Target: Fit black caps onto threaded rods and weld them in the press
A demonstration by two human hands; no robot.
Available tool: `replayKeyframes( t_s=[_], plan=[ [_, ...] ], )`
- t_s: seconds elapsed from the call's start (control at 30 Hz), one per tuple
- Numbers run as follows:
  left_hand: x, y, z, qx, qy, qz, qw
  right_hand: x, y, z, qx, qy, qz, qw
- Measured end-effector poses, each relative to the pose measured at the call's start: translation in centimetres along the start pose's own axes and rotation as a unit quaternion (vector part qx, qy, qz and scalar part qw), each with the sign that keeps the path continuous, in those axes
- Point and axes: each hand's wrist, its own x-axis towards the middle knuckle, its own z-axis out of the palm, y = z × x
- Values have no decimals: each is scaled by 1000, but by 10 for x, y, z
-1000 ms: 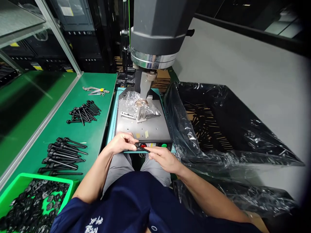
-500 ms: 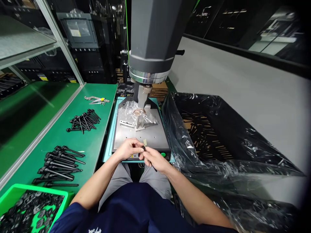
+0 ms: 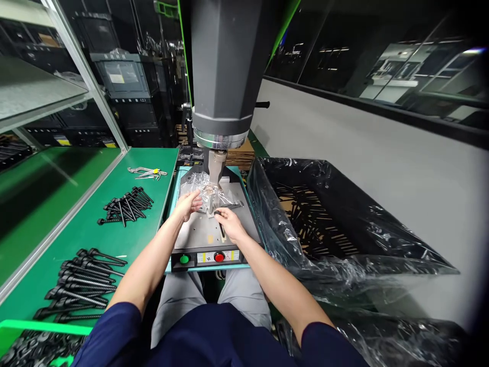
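Note:
My right hand (image 3: 231,224) grips a black ribbed rod (image 3: 222,231) with a round head, above the metal base plate (image 3: 189,235) of a machine. The rod's head is up at my fingertips, close to the small fixture (image 3: 210,208); contact between them cannot be made out. To the left of the fixture, my left hand (image 3: 187,205) is held with its fingers stretched out and nothing in it. Clear plastic film (image 3: 198,182) covers part of the fixture. Right above it hangs the metal horn (image 3: 216,168) of the machine's grey head (image 3: 220,66).
Two piles of black ribbed rods (image 3: 128,206) lie on the green table (image 3: 147,237) at left, with pliers (image 3: 147,172) behind. A green bin (image 3: 46,326) holds black pieces. At right stands a box lined with black plastic (image 3: 282,239). Green (image 3: 184,259) and red buttons (image 3: 219,257) face me.
Both hands have moved forward from the machine's front edge toward the fixture. My left hand has let go of the rod and opened; my right hand keeps it. The view has tilted up.

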Motion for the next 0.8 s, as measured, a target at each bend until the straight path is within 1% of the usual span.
replayKeyframes(
  t_s=[0.03,0.1,0.17,0.23,0.33,0.4,0.47,0.53,0.57,0.63,0.7,0.73,0.8],
  plan=[
    [1,2,6,-1,-19,3,1000,9,-1,3,-8,8,-16,1000],
    [2,5,16,-8,-38,26,999,25,-4,6,-18,27,-38,999],
    [3,6,23,-12,-43,50,998,38,-8,6,-20,44,-61,997],
    [4,6,28,-15,-41,69,997,47,-15,4,-33,61,-100,993],
    [9,6,33,-17,-36,87,995,55,-28,1,-126,97,-155,975],
    [12,5,34,-18,-37,92,995,59,-36,0,-201,115,-170,958],
    [15,3,35,-20,-37,96,995,66,-40,1,-244,116,-180,946],
    [18,2,36,-23,-36,100,994,76,-40,4,-246,116,-180,945],
    [20,1,36,-25,-35,102,994,81,-39,5,-231,116,-170,951],
    [23,0,36,-29,-32,108,993,90,-37,7,-178,98,-128,971],
    [26,0,35,-31,-31,111,993,95,-36,7,-132,52,-89,986],
    [27,0,35,-32,-31,112,993,97,-37,6,-122,24,-82,989],
    [28,1,34,-34,-33,111,993,98,-40,2,-131,-14,-94,987]
  ],
)
